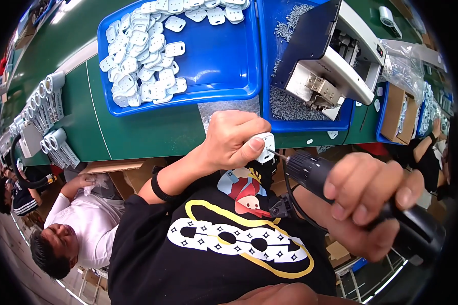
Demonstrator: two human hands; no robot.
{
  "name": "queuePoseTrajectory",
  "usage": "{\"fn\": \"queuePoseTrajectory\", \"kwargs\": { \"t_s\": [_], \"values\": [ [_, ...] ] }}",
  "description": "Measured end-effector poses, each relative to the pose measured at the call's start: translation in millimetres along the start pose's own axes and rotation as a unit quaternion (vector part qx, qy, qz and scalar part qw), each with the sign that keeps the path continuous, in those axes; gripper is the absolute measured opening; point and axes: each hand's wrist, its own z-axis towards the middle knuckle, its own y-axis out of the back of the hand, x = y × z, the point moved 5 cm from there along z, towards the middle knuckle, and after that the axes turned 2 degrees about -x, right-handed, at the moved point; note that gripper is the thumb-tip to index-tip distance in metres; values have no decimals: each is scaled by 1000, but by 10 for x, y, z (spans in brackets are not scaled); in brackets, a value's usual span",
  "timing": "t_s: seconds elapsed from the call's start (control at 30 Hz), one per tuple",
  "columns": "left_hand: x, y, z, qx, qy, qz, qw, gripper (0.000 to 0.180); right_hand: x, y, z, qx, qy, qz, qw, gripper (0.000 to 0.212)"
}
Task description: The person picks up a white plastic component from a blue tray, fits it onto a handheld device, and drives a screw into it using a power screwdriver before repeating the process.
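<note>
My left hand pinches a small white plastic plate with rounded corners between thumb and fingers, in front of my chest. My right hand is wrapped round a black electric screwdriver. Its thin bit points left and its tip meets the face of the plate. Whether a screw sits at the tip is too small to tell. A large blue tray beyond my left hand holds a heap of similar white plates along its left and far sides.
A screw feeder machine stands in a second blue tray with many loose screws. Several white cylindrical parts line the green table at left. A cardboard box sits at right. Another person sits at my left.
</note>
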Motion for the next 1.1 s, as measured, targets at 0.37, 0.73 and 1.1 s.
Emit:
{"fn": "queuePoseTrajectory", "kwargs": {
  "t_s": [0.37, 0.73, 1.1],
  "values": [
    [-23, -49, 10, 27, 0, 34, 999, 57, -136, 82, -32, 69, -23, 26, 997, 25],
    [-29, -106, 56, 43, 13, 52, 998, 60, -69, 342, 122, -144, 139, -176, 964, 14],
    [6, -52, 47, 16, 1, 15, 1000, 42, -173, 402, 101, -163, 40, -128, 977, 9]
  ]
}}
